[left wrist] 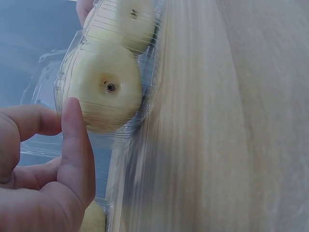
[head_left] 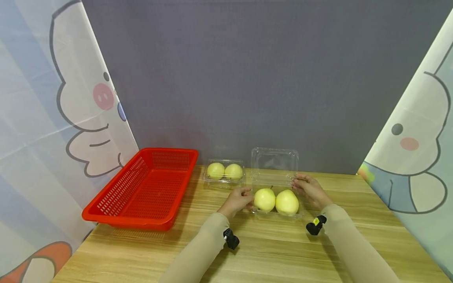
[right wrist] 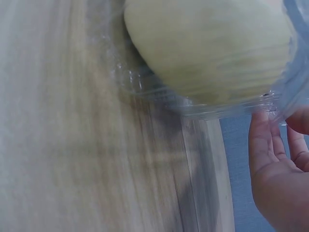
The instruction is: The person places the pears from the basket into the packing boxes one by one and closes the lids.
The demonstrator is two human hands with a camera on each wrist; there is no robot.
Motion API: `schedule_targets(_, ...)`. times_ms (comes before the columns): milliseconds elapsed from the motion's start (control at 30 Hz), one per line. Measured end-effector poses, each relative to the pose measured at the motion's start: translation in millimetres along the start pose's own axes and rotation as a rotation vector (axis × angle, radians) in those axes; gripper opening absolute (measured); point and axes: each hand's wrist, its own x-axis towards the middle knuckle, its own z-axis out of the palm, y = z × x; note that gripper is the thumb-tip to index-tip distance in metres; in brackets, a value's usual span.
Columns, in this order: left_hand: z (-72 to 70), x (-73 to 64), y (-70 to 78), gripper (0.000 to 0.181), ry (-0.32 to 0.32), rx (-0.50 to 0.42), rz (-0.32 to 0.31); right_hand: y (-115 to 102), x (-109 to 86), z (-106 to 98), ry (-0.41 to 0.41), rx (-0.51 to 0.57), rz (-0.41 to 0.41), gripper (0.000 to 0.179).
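A clear plastic clamshell box [head_left: 260,214] stands on the table with its lid [head_left: 275,159] raised at the back. Two pale yellow pears [head_left: 264,199] lie side by side in its base, their stems showing. My left hand [head_left: 238,200] pinches the left rim of the box between thumb and bent forefinger, as the left wrist view shows beside a pear [left wrist: 104,87]. At the back right corner, near the hinge, my right hand [head_left: 311,190] holds the box's edge. In the right wrist view the fingertips of that hand [right wrist: 280,164] meet the plastic below a pear [right wrist: 207,48].
Behind and left of my left hand sits a second clear box [head_left: 223,181] with two pears in it, lid down. A red plastic basket [head_left: 170,212] with slotted sides stands on the left of the wooden table [head_left: 276,251]. A grey cloth backdrop [head_left: 226,78] rises behind.
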Motion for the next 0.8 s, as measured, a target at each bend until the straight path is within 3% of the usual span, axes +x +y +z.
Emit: schedule_targets(800,0.4,-0.7,-1.6,0.056,-0.005,-0.030,0.014,1.9,-4.7,-5.7,-0.025,-0.094,-0.038,0.059)
